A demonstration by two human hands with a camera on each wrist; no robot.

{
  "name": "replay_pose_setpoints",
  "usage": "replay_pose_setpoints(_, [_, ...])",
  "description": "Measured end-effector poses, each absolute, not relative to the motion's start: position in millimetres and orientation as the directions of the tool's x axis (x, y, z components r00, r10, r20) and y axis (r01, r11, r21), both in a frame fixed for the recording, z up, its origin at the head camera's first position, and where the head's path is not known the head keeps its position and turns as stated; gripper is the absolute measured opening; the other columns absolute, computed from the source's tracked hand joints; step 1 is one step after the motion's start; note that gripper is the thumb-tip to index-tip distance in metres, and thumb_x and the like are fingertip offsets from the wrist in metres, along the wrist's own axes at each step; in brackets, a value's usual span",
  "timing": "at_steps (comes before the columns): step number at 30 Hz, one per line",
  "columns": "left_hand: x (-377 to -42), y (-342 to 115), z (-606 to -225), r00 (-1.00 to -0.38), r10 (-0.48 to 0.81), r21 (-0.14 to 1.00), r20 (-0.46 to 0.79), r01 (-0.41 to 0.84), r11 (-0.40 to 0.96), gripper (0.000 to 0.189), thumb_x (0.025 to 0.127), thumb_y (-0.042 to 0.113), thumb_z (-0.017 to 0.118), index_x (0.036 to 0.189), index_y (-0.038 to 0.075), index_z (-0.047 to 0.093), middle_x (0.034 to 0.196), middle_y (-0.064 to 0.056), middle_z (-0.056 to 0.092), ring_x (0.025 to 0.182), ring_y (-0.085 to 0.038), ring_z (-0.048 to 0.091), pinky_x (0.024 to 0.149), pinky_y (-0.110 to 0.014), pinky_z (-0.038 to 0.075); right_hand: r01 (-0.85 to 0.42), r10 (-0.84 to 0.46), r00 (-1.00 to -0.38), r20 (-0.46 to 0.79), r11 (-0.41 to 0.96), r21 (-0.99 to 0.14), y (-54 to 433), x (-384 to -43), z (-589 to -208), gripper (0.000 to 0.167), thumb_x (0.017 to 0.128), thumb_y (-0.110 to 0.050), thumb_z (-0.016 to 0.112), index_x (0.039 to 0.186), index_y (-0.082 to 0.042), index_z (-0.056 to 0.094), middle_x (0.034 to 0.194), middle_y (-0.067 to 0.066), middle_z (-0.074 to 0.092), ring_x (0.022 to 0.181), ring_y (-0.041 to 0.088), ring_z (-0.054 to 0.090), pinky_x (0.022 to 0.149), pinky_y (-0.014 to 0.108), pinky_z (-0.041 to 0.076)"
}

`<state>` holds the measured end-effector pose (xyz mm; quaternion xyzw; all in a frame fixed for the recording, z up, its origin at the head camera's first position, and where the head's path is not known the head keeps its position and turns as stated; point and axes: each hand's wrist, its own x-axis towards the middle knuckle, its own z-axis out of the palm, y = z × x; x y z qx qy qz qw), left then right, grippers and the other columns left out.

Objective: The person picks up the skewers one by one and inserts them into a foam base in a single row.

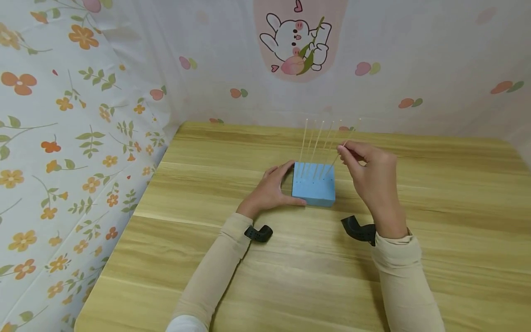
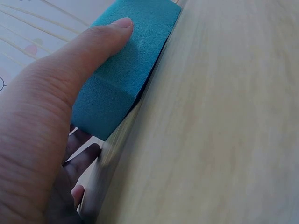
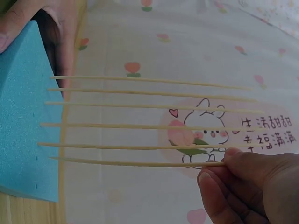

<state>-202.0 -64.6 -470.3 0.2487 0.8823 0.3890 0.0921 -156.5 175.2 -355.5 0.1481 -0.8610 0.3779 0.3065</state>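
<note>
A light blue foam block (image 1: pixel 314 191) with small holes in its top sits on the table. The left hand (image 1: pixel 269 189) grips its left side; in the left wrist view the thumb lies along the block's (image 2: pixel 135 60) near face, with the fingers behind. Several thin wooden skewers (image 3: pixel 140 126) stand upright in a row in the block. Between thumb and fingertips the right hand (image 1: pixel 371 173) pinches another skewer (image 3: pixel 140 164), slanted, beside that row. Its pointed tip is at the block's top face; whether it has entered a hole I cannot tell.
The block stands on a wood-grain table (image 1: pixel 199 184), whose back edge meets a white printed curtain (image 1: pixel 207 55). A floral curtain (image 1: pixel 74 152) hangs at the left. Black wrist mounts (image 1: pixel 358 229) sit at both sleeve cuffs.
</note>
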Motion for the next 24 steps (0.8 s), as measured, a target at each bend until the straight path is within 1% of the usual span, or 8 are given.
replay_pose_setpoints(3, [-202.7, -64.8, -470.4, -0.856, 0.516, 0.731, 0.037, 0.375, 0.570, 0.122, 0.073, 0.056, 0.091, 0.165, 0.013, 0.023, 0.166, -0.001, 0.035, 0.152, -0.018, 0.030, 0.126, -0.037, 0.006, -0.488, -0.030, -0.769, 0.638, 0.673, -0.556, 174.8, -157.3, -355.9, 0.014, 0.096, -0.007, 0.073, 0.095, 0.005, 0.079, 0.086, 0.015, 0.077, 0.071, 0.019, 0.070, 0.073, 0.001, 0.043])
replay_pose_setpoints(4, [-202.9, -64.9, -470.4, -0.855, 0.517, 0.732, 0.038, 0.376, 0.568, 0.122, 0.073, 0.056, 0.091, 0.165, 0.013, 0.023, 0.166, -0.001, 0.035, 0.152, -0.018, 0.030, 0.126, -0.037, 0.006, -0.486, -0.032, -0.771, 0.636, 0.674, -0.556, 174.8, -157.6, -356.1, 0.014, 0.097, -0.007, 0.073, 0.094, 0.005, 0.079, 0.085, 0.015, 0.077, 0.071, 0.023, 0.071, 0.073, 0.001, 0.042])
replay_pose_setpoints(6, [-203.0, -64.9, -470.7, -0.856, 0.516, 0.736, 0.033, 0.370, 0.567, 0.122, 0.073, 0.056, 0.091, 0.166, 0.014, 0.023, 0.166, 0.000, 0.035, 0.153, -0.018, 0.029, 0.126, -0.037, 0.006, -0.479, -0.033, -0.776, 0.629, 0.680, -0.555, 174.9, -158.1, -356.6, 0.014, 0.097, -0.007, 0.073, 0.094, 0.006, 0.079, 0.084, 0.016, 0.076, 0.071, 0.027, 0.072, 0.073, 0.000, 0.041])
replay_pose_setpoints(14, [-202.0, -64.2, -468.3, -0.861, 0.508, 0.741, 0.022, 0.355, 0.570, 0.122, 0.073, 0.056, 0.091, 0.166, 0.015, 0.024, 0.166, 0.002, 0.036, 0.153, -0.019, 0.026, 0.126, -0.040, 0.009, -0.451, -0.018, -0.798, 0.603, 0.681, -0.577, 173.7, -158.7, -357.4, 0.018, 0.099, -0.009, 0.070, 0.096, 0.006, 0.078, 0.084, 0.017, 0.076, 0.072, 0.029, 0.073, 0.073, 0.000, 0.040])
replay_pose_setpoints(20, [-201.6, -63.8, -467.1, -0.860, 0.511, 0.733, 0.021, 0.361, 0.577, 0.122, 0.072, 0.055, 0.091, 0.165, 0.014, 0.024, 0.165, 0.001, 0.037, 0.152, -0.017, 0.029, 0.126, -0.037, 0.007, -0.446, -0.019, -0.804, 0.594, 0.680, -0.582, 172.6, -159.2, -358.0, 0.019, 0.100, -0.009, 0.069, 0.092, 0.005, 0.078, 0.082, 0.016, 0.075, 0.071, 0.028, 0.072, 0.072, 0.001, 0.040])
replay_pose_setpoints(24, [-201.7, -64.0, -467.8, -0.859, 0.511, 0.731, 0.024, 0.363, 0.577, 0.122, 0.072, 0.055, 0.091, 0.165, 0.014, 0.024, 0.165, 0.001, 0.037, 0.151, -0.016, 0.030, 0.126, -0.035, 0.006, -0.439, -0.020, -0.811, 0.585, 0.681, -0.586, 172.1, -159.1, -358.6, 0.019, 0.100, -0.010, 0.069, 0.092, 0.005, 0.078, 0.081, 0.016, 0.075, 0.071, 0.029, 0.072, 0.072, 0.001, 0.039])
